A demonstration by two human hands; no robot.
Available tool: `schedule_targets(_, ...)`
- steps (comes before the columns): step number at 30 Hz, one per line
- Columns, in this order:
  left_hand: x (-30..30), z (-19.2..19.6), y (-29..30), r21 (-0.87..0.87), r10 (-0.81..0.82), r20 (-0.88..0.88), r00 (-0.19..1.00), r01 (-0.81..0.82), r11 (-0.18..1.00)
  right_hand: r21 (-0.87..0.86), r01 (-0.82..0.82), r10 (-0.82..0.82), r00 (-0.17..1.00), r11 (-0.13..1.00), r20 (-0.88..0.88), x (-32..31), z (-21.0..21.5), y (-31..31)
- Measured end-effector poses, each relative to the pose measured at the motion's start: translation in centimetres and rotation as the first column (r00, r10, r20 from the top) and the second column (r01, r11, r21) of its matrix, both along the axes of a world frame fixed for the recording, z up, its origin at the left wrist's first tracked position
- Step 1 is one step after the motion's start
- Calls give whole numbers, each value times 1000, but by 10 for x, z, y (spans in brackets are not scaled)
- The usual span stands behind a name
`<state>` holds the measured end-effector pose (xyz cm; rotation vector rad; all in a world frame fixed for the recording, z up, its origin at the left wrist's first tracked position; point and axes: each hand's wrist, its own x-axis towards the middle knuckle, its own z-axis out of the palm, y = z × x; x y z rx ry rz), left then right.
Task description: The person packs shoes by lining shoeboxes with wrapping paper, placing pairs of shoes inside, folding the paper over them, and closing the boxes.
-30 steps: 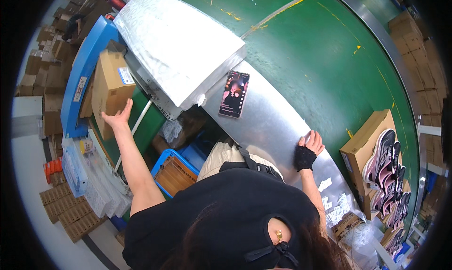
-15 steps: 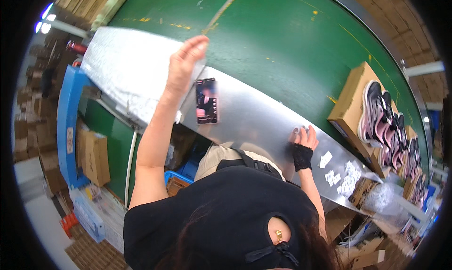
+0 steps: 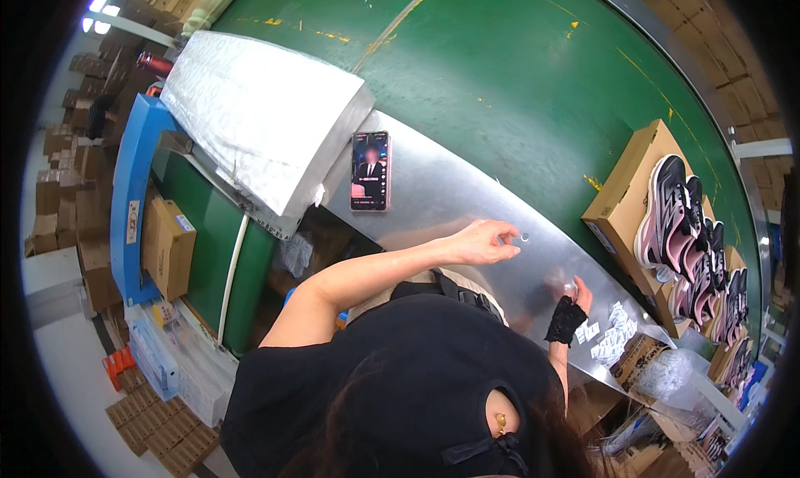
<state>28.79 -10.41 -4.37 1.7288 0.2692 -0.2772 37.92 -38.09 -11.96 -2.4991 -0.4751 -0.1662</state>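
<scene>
White paper slips (image 3: 615,336) lie on the silver metal desk (image 3: 425,178), perhaps for easy reach. Beside them, the right hand (image 3: 581,295) has an unclear grip; left of them, the left hand (image 3: 479,243) hovers, seemingly empty fingers curled apart.

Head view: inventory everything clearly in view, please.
Metal ledge: 1, silver, centre
Phone: 1, dark-screened, on ledge
Covered block: 1, white, upper left
Flat surface: 1, green, beyond ledge
Shoes: several, black-pink, right
Boxes: several, brown, beside shoes
Paper slips: many, white, ledge's right end
Frame: 1, blue, left
Carton: at least 1, brown, beside frame
Background cartons: many, brown, left edge
Shirt: 1, black, bottom
Left hand: 1, bare, over ledge
Right hand: 1, black wristband, near slips
</scene>
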Motion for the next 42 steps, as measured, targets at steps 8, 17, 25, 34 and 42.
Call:
schedule_targets(8, 10, -8, -18, -606, -183, -82, 980, 97, 790, 511, -240, 398, 889, 826, -225, -42, 63, 102)
schedule_targets(17, 11, -16, -13, -722, 93, -367, 925, -347, 599, -303, -252, 314, 933, 919, 178, 13, -22, 19)
schedule_targets(25, -2, -16, 11, -731, 188, -352, 917, -395, 556, -118, -198, 231, 862, 973, 452, 75, 94, 17)
schedule_targets(34, -32, -30, 32, -668, 338, -385, 858, -513, 539, -612, -50, 77, 997, 790, 18, 154, 157, 12)
schedule_targets(42, -49, -23, 36, -593, 442, -439, 783, -622, 512, -351, -154, 122, 986, 923, -112, 173, 180, 19)
